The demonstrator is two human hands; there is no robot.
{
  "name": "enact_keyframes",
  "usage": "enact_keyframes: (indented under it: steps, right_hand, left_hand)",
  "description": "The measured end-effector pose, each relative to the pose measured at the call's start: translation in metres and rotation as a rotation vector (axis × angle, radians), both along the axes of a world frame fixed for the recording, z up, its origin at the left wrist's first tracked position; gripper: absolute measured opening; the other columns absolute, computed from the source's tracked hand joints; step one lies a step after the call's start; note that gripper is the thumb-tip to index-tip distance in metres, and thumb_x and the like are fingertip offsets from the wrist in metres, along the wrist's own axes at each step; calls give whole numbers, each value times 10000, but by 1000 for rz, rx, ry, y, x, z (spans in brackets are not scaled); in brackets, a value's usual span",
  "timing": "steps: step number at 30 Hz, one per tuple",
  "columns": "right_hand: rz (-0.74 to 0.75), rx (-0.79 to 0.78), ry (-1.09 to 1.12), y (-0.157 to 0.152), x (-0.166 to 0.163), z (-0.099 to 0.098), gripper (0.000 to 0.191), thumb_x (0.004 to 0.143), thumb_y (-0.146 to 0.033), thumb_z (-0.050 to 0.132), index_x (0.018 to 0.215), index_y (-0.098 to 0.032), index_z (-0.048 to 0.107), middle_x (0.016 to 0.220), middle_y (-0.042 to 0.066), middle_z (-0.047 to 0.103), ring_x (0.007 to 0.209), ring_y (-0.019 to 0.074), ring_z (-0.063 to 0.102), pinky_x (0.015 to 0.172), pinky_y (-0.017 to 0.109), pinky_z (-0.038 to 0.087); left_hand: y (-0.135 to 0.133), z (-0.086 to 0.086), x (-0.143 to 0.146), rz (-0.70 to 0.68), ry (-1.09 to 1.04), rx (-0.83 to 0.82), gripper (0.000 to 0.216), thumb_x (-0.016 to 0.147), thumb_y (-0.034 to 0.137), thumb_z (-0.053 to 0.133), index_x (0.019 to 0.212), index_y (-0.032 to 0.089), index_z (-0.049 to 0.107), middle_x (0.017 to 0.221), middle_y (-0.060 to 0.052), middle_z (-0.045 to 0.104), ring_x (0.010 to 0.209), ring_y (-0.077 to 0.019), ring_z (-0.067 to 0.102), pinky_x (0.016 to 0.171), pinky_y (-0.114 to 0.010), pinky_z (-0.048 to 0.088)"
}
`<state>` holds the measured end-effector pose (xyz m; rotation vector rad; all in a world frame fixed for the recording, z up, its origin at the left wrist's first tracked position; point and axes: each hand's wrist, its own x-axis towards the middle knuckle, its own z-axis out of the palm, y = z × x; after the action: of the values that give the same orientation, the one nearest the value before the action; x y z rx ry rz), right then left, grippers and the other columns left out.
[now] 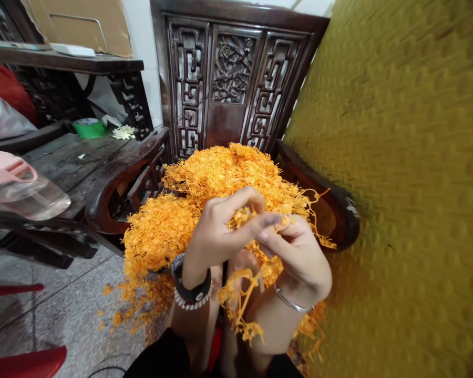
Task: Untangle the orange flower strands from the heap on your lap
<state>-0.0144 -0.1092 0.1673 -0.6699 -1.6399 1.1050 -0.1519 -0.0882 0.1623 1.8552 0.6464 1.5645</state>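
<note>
A big heap of orange, thin branching pieces, which look like plastic flower parts (220, 168), fills the seat of a dark carved wooden chair (232, 121). In front of the heap my two hands meet, fingertips nearly touching. My left hand (228, 226), with a watch band and beads at the wrist, is closed with orange bits showing between thumb and fingers. My right hand (299, 252), wearing a silver bangle, pinches at the same small orange piece (284, 215). A stringy orange strand (244, 299) hangs below, between my wrists. Its upper end is hidden.
At left, a dark wooden table (47, 157) holds a pink-lidded clear jug (23, 189) and a roll of green tape (90, 127). A yellow textured panel (410, 184) stands close on the right. Orange bits (118, 317) lie scattered on the grey floor.
</note>
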Motion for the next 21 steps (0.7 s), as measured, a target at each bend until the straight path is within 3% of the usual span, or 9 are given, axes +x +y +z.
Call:
enact_keyframes:
  steps: [3,5,7,9,11,14,17,21]
  right_hand:
    - [-177,52,33,-3,-6,1,356,840,-225,555,529,-174,389,562,-39,336,566,76,336,544,243,301]
    - [-160,88,84,-4,-12,1,361,847,-261,541,526,-174,402,578,-27,353,580,84,358,545,251,304]
    - [-97,125,228,-4,-22,0,419,870,-302,482,489,-180,360,537,-26,349,518,85,350,502,259,293]
    - [-86,167,441,-3,-36,0,482,895,-322,406,452,-185,275,473,-35,318,418,76,294,446,264,274]
    - [-140,191,597,-2,-50,1,518,911,-327,361,435,-184,215,433,-43,296,349,66,231,403,266,259]
    - [-199,214,657,-2,-61,2,549,919,-354,346,419,-184,197,404,-47,270,314,66,179,378,272,267]
    - [-202,170,528,-3,-52,3,559,905,-438,360,416,-200,232,411,-38,278,338,83,235,394,279,302]
    - [-89,-3,122,-2,-24,9,515,811,-558,483,440,-225,353,467,-10,347,441,130,398,432,300,354]
  left_hand:
    - [8,-5,-3,9,-77,77,287,831,287,568,573,170,521,515,38,412,487,-72,381,490,-225,315]
    - [12,-9,-1,-129,-138,71,355,829,315,570,518,164,487,477,41,360,454,-66,352,456,-232,280]
    - [11,-11,4,-320,-279,-28,435,863,386,501,493,166,441,452,41,330,417,-62,321,416,-237,237]
    - [7,-10,12,-420,-471,-187,501,887,464,418,484,170,378,427,45,292,381,-59,281,381,-236,199]
    - [0,-6,19,-428,-610,-322,531,881,509,404,479,172,320,406,53,261,356,-53,248,359,-227,192]
    - [-10,1,27,-404,-717,-409,552,869,520,429,470,172,274,393,57,230,344,-48,229,350,-217,209]
    - [-15,4,30,-401,-769,-456,559,872,531,415,469,176,259,398,53,215,349,-52,222,344,-220,216]
    - [-17,7,28,-366,-778,-506,551,866,547,412,498,190,209,432,54,176,358,-58,184,320,-227,194]
